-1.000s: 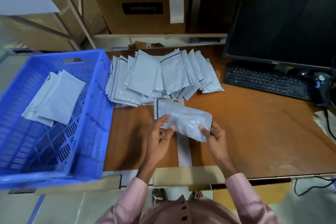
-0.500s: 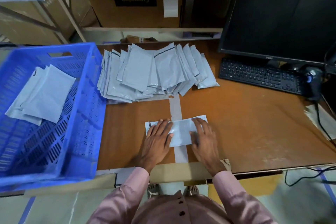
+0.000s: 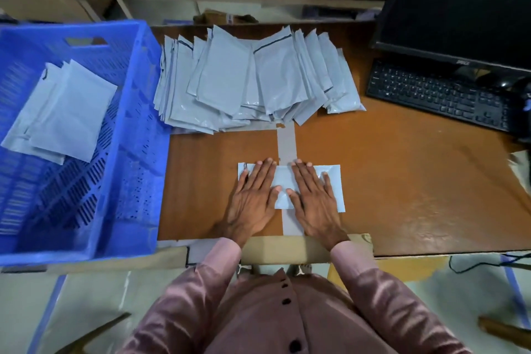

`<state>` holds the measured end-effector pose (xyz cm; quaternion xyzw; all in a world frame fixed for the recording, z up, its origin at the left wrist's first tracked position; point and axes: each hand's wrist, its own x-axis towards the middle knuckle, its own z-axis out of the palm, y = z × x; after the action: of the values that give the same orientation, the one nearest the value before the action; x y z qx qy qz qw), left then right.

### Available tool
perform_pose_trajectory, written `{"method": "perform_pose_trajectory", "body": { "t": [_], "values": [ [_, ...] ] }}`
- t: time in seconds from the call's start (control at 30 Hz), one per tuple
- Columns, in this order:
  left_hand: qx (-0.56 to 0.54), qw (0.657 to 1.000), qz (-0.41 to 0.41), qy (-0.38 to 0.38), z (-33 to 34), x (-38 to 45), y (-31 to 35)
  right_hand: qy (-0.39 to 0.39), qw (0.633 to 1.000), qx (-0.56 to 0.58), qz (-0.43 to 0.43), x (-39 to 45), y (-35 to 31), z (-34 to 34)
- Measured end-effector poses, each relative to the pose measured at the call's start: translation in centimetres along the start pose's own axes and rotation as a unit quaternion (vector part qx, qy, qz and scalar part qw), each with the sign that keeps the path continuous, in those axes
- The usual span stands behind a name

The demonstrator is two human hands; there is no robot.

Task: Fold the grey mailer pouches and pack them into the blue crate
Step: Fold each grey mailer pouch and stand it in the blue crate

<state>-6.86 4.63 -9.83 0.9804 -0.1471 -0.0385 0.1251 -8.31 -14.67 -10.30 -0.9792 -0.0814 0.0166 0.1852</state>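
Left hand (image 3: 253, 198) and right hand (image 3: 313, 198) lie flat, palms down, fingers straight.

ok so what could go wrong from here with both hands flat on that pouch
1. Both hands, left and right, only press the pouch flat. It looks like slick plastic, so the fold may spring open once they lift.
2. The pile behind is fanned loosely, its near edges close to the fingers. Reaching for the next one could drag several along.
3. The crate holds loose slanted pouches; tossed ones may unfold or stack unevenly.
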Motion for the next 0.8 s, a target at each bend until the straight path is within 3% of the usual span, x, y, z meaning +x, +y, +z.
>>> {"method": "perform_pose_trajectory", "body": {
  "t": [0.8],
  "values": [
    [0.016, 1.000, 0.009, -0.014, -0.50, 0.44, 0.21, -0.025, 0.999, -0.023, 0.004, 0.36, -0.37, -0.71]
  ]
}}
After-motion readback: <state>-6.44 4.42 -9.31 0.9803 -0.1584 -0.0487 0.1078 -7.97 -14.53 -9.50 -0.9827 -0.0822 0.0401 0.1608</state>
